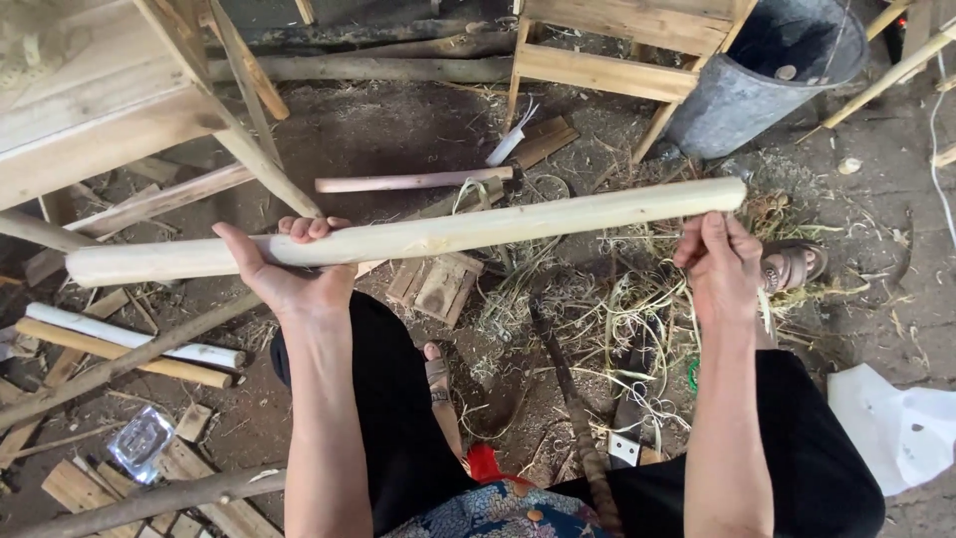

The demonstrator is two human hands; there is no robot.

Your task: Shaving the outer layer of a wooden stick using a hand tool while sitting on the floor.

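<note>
Left hand (289, 267) clasping peeled pole (418, 237) from beneath; right hand (719, 261) pinching below its far end.

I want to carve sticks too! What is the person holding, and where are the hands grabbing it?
A long pale peeled wooden pole. The left hand wraps it left of its middle; the right hand grips just under its right end.
</note>
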